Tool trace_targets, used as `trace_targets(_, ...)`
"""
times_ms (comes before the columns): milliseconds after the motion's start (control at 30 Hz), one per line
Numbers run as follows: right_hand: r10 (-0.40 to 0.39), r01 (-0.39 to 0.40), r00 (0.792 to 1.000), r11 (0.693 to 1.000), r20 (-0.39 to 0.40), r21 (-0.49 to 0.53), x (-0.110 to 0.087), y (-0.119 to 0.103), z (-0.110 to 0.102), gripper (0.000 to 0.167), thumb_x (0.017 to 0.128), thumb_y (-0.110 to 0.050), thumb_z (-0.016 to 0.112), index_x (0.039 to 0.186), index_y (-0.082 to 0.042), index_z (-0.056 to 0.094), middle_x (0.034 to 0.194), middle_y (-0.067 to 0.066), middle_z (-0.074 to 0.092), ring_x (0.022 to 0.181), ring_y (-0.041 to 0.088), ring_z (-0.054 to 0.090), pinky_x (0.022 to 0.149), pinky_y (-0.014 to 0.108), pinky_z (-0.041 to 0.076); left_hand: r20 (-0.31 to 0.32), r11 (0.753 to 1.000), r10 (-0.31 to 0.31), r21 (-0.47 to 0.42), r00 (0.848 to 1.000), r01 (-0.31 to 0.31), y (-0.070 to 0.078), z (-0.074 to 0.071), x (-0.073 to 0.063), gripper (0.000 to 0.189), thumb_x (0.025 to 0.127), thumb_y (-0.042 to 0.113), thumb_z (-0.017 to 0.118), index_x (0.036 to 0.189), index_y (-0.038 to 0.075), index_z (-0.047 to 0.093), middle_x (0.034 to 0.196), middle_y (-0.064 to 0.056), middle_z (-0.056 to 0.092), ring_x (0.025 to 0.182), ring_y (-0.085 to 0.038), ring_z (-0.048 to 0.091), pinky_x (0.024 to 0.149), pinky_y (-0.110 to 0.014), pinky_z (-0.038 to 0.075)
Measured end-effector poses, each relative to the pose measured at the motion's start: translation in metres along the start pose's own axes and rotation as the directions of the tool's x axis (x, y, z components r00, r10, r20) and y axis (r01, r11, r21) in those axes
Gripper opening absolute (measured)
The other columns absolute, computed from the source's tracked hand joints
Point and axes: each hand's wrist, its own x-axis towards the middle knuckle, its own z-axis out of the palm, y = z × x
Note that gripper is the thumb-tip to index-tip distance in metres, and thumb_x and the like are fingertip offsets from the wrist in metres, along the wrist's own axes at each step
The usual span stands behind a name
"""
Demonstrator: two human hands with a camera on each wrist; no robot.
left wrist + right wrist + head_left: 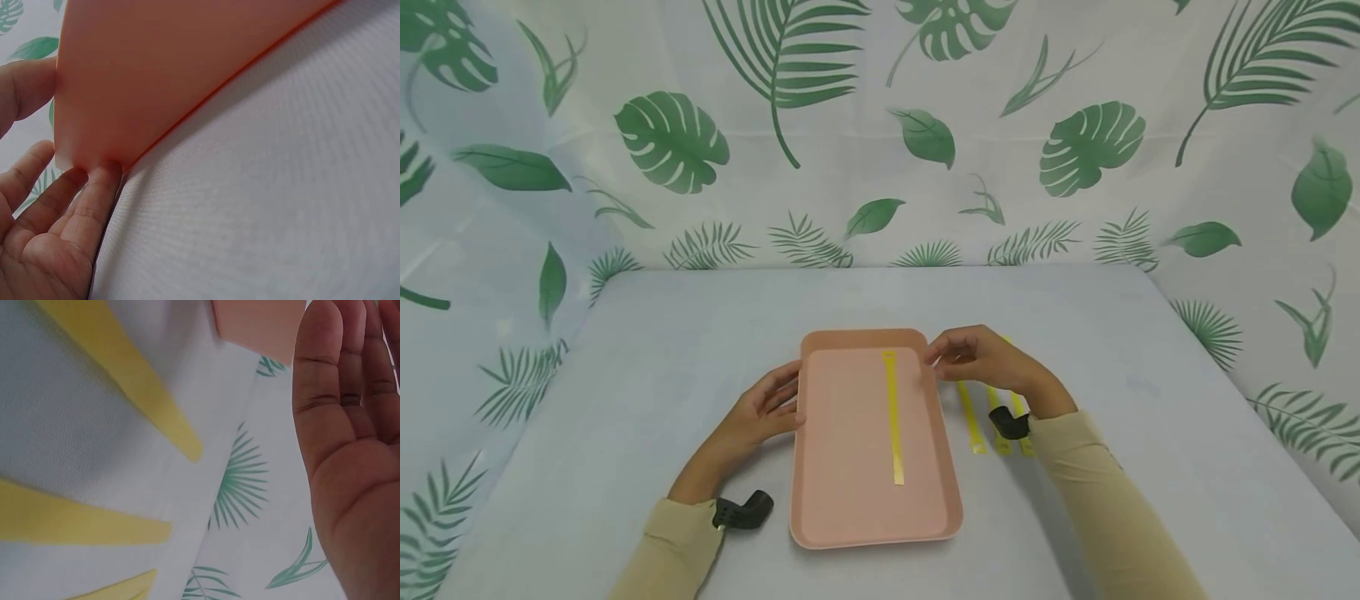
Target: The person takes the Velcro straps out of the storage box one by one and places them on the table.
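Note:
A shallow pink rectangular tray (pixel 842 433) lies on the table, with one thin, flat yellow strip (pixel 893 417) lengthwise inside it. My left hand (pixel 758 417) is at the tray's left side. In the left wrist view its fingertips (pixel 106 172) touch the lower part of the tray's outer wall (pixel 125 94), and the thumb rests higher against it. At the tray's far right corner is my right hand (pixel 992 362), its fingers slightly bent beside the rim. The right wrist view shows its palm (pixel 356 469) with nothing in it.
Three more yellow strips (pixel 972 421) lie on the table right of the tray, partly under my right hand and wrist. Each wrist carries a black camera mount (pixel 745 510). A leaf-patterned cloth (pixel 857 183) hangs behind the pale tabletop (pixel 700 333).

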Motion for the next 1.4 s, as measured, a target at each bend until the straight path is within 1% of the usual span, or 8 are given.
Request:
trace_targets(200, -0.011, 0.010, 1.000, 1.000, 0.028, 0.011, 0.007, -0.003, 0.005, 0.023, 0.096, 0.013, 0.071, 0.119, 0.015, 0.069, 0.122, 0.035, 0.070, 0.108, 0.028, 0.073, 0.095, 0.025, 0.061, 0.000, 1.000, -0.006, -0.005, 1.000, 0.006, 0.002, 0.000, -0.001, 0.083, 0.101, 0.000, 0.072, 0.168, -0.007, 0.024, 0.172, -0.032, 0.027, 0.158, -0.050, 0.028, 0.115, -0.024, 0.048)
trace_targets(400, -0.027, 0.028, 0.998, 1.000, 0.055, -0.005, 0.014, -0.007, 0.011, 0.023, 0.095, 0.015, 0.069, 0.119, 0.017, 0.068, 0.121, 0.037, 0.068, 0.108, 0.029, 0.072, 0.095, 0.026, 0.061, -0.009, 1.000, -0.015, -0.007, 1.000, 0.015, 0.004, 0.001, 0.000, 0.084, 0.099, -0.002, 0.074, 0.167, -0.008, 0.025, 0.172, -0.032, 0.027, 0.157, -0.051, 0.030, 0.114, -0.024, 0.050)
trace_targets(500, -0.032, 0.033, 0.997, 0.999, 0.074, -0.011, 0.017, -0.007, 0.014, 0.024, 0.095, 0.016, 0.068, 0.119, 0.016, 0.069, 0.120, 0.036, 0.069, 0.108, 0.034, 0.071, 0.095, 0.026, 0.061, -0.011, 1.000, -0.014, -0.007, 1.000, 0.014, 0.004, 0.001, 0.000, 0.085, 0.098, -0.001, 0.075, 0.167, -0.008, 0.025, 0.172, -0.032, 0.028, 0.158, -0.051, 0.029, 0.114, -0.024, 0.050)
trace_targets(700, -0.056, 0.061, 0.992, 0.997, 0.117, -0.038, 0.023, -0.009, 0.019, 0.025, 0.095, 0.016, 0.068, 0.120, 0.016, 0.070, 0.120, 0.031, 0.070, 0.107, 0.039, 0.070, 0.095, 0.028, 0.061, -0.013, 1.000, -0.009, -0.002, 1.000, 0.009, 0.003, 0.001, 0.001, 0.085, 0.098, -0.002, 0.075, 0.167, -0.008, 0.025, 0.171, -0.033, 0.028, 0.157, -0.051, 0.030, 0.114, -0.024, 0.050)
trace_targets(867, -0.074, 0.086, 0.981, 0.994, 0.180, -0.061, 0.031, -0.012, 0.022, 0.023, 0.096, 0.015, 0.069, 0.119, 0.016, 0.070, 0.120, 0.030, 0.070, 0.109, 0.043, 0.070, 0.097, 0.032, 0.062, -0.011, 1.000, -0.010, -0.008, 1.000, 0.010, 0.003, 0.000, 0.001, 0.085, 0.098, -0.002, 0.074, 0.167, -0.008, 0.025, 0.171, -0.033, 0.028, 0.157, -0.052, 0.031, 0.114, -0.024, 0.050)
trace_targets(1133, -0.062, 0.083, 0.965, 0.994, 0.256, -0.073, 0.043, -0.014, 0.025, 0.022, 0.095, 0.013, 0.070, 0.116, 0.010, 0.073, 0.118, 0.025, 0.073, 0.110, 0.039, 0.070, 0.099, 0.032, 0.061, -0.003, 1.000, -0.023, -0.021, 1.000, 0.023, 0.005, 0.000, 0.002, 0.086, 0.098, -0.002, 0.074, 0.168, -0.007, 0.024, 0.172, -0.032, 0.026, 0.157, -0.051, 0.030, 0.114, -0.025, 0.050)
trace_targets(1300, -0.087, 0.124, 0.944, 0.987, 0.317, -0.098, 0.053, -0.012, 0.028, 0.019, 0.093, 0.014, 0.071, 0.111, 0.009, 0.074, 0.113, 0.021, 0.075, 0.107, 0.039, 0.072, 0.098, 0.038, 0.063, 0.004, 1.000, -0.015, -0.020, 1.000, 0.015, 0.004, 0.000, 0.002, 0.085, 0.098, -0.005, 0.072, 0.167, -0.008, 0.022, 0.172, -0.033, 0.025, 0.157, -0.051, 0.029, 0.114, -0.024, 0.050)
trace_targets(1400, -0.087, 0.130, 0.930, 0.987, 0.356, -0.098, 0.059, -0.012, 0.030, 0.021, 0.091, 0.018, 0.069, 0.109, 0.009, 0.074, 0.111, 0.022, 0.076, 0.106, 0.039, 0.073, 0.098, 0.040, 0.063, 0.004, 1.000, -0.010, -0.024, 1.000, 0.010, 0.004, -0.001, 0.002, 0.085, 0.098, -0.005, 0.072, 0.167, -0.010, 0.022, 0.172, -0.034, 0.025, 0.157, -0.053, 0.027, 0.114, -0.024, 0.050)
